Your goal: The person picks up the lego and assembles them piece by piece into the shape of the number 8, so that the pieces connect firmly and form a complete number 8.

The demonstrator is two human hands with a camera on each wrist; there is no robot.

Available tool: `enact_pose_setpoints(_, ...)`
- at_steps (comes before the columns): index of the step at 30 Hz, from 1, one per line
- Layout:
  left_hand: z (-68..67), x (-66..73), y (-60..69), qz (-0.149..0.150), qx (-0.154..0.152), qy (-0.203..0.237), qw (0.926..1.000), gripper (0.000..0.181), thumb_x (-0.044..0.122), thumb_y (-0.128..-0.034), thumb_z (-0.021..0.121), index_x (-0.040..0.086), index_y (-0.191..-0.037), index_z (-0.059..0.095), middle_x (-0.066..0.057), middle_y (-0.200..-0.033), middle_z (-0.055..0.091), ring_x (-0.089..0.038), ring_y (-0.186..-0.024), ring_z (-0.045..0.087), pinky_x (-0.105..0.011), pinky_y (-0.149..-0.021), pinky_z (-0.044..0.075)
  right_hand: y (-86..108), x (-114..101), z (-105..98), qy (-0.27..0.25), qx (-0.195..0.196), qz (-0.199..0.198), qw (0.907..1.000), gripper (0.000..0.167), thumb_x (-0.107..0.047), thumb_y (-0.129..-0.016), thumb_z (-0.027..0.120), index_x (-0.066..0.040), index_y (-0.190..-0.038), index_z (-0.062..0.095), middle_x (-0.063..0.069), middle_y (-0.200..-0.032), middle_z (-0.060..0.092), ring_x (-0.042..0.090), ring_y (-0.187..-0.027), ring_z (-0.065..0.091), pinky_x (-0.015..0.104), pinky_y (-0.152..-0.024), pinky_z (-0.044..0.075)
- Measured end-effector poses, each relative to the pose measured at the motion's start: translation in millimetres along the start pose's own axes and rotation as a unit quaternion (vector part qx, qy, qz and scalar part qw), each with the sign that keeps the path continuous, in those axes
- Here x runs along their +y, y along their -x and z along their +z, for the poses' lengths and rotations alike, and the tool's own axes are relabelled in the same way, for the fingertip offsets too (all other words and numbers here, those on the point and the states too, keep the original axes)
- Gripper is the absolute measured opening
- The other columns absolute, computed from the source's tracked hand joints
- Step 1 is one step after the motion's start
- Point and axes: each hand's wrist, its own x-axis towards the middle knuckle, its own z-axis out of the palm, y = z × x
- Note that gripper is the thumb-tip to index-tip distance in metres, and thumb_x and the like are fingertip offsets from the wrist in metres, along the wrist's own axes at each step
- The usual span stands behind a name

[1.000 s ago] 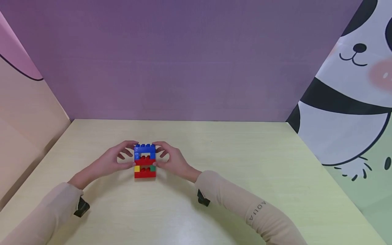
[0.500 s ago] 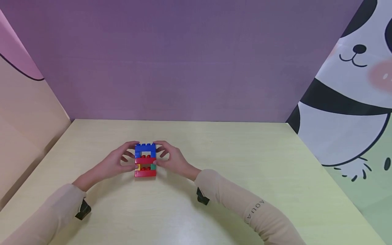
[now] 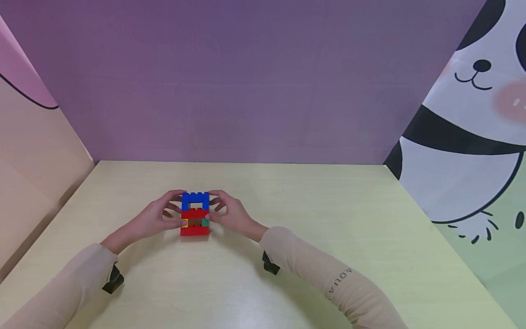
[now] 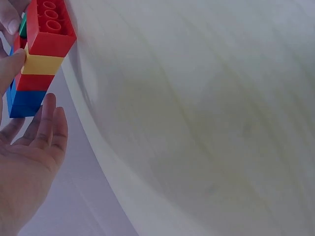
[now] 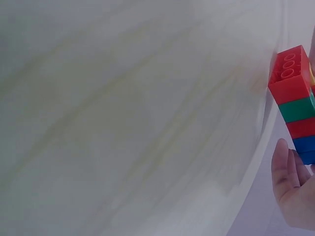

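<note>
Both hands hold a small tower of toy building bricks (image 3: 195,214) from its two sides, raised off the table. It has a red brick at the bottom, a yellow and a green brick above that, another red brick, then blue ones on top, with two window-like gaps. My left hand (image 3: 157,213) grips the left side, its thumb by the yellow brick (image 4: 43,64) and index finger at the blue top. On the opposite side my right hand (image 3: 233,214) does likewise, thumb near the green brick (image 5: 297,110). The hollow red underside (image 4: 52,17) shows in both wrist views.
A pale wooden table (image 3: 287,201) lies under the hands. Behind it stands a purple wall (image 3: 246,82); a panel with a panda drawing (image 3: 468,183) rises at the right, and a beige-pink panel (image 3: 37,151) at the left.
The brick tower has tilted back a little and shifted slightly up in the head view, its studs now less visible. My left hand has moved slightly right, its thumb further over the yellow brick.
</note>
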Motion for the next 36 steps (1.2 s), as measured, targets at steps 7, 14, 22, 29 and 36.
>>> enact_pose_setpoints(7,-0.2,-2.2,-0.9,-0.003,-0.003,0.004,1.0000,0.076,0.023,-0.0775,0.073,0.007,-0.138,0.029,-0.019,-0.128,0.047,-0.030,-0.104,0.057,-0.040,-0.082,0.052,-1.3,1,1,0.010,-0.024,0.020,0.9995,0.072,-0.017,-0.077,0.073,-0.018,-0.137,0.034,0.007,-0.125,0.054,0.020,-0.107,0.054,0.029,-0.084,0.049)
enact_pose_setpoints(14,-0.6,-9.4,-4.8,-0.010,-0.010,0.016,0.9998,0.075,0.027,-0.0781,0.072,0.008,-0.137,0.030,-0.019,-0.129,0.048,-0.031,-0.106,0.056,-0.040,-0.083,0.051,-4.4,0,3,0.028,-0.051,0.045,0.9973,0.082,-0.020,-0.075,0.075,-0.019,-0.141,0.028,0.007,-0.129,0.050,0.020,-0.111,0.051,0.028,-0.085,0.048)
enact_pose_setpoints(22,-1.6,-12.3,-7.6,-0.020,-0.019,0.034,0.9990,0.073,0.027,-0.0791,0.071,0.007,-0.137,0.031,-0.020,-0.129,0.048,-0.032,-0.108,0.055,-0.041,-0.085,0.051,-6.2,1,3,0.041,-0.057,0.045,0.9965,0.083,-0.022,-0.075,0.075,-0.017,-0.142,0.026,0.007,-0.130,0.050,0.020,-0.111,0.052,0.028,-0.087,0.048)
enact_pose_setpoints(29,-1.7,-12.5,-8.6,-0.034,-0.027,0.048,0.9979,0.072,0.026,-0.0792,0.071,0.007,-0.137,0.031,-0.021,-0.129,0.048,-0.033,-0.109,0.055,-0.040,-0.085,0.051,-5.7,-1,2,0.039,-0.057,0.055,0.9961,0.081,-0.021,-0.076,0.074,-0.015,-0.141,0.027,0.009,-0.130,0.050,0.021,-0.113,0.051,0.029,-0.088,0.048)
enact_pose_setpoints(36,-1.8,-15.8,-11.9,-0.049,-0.037,0.046,0.9971,0.074,0.030,-0.0791,0.070,0.007,-0.137,0.031,-0.021,-0.130,0.047,-0.034,-0.111,0.054,-0.041,-0.087,0.050,-6.6,1,2,0.023,-0.050,0.062,0.9966,0.078,-0.020,-0.075,0.074,-0.014,-0.140,0.031,0.010,-0.129,0.050,0.022,-0.112,0.052,0.030,-0.087,0.049)
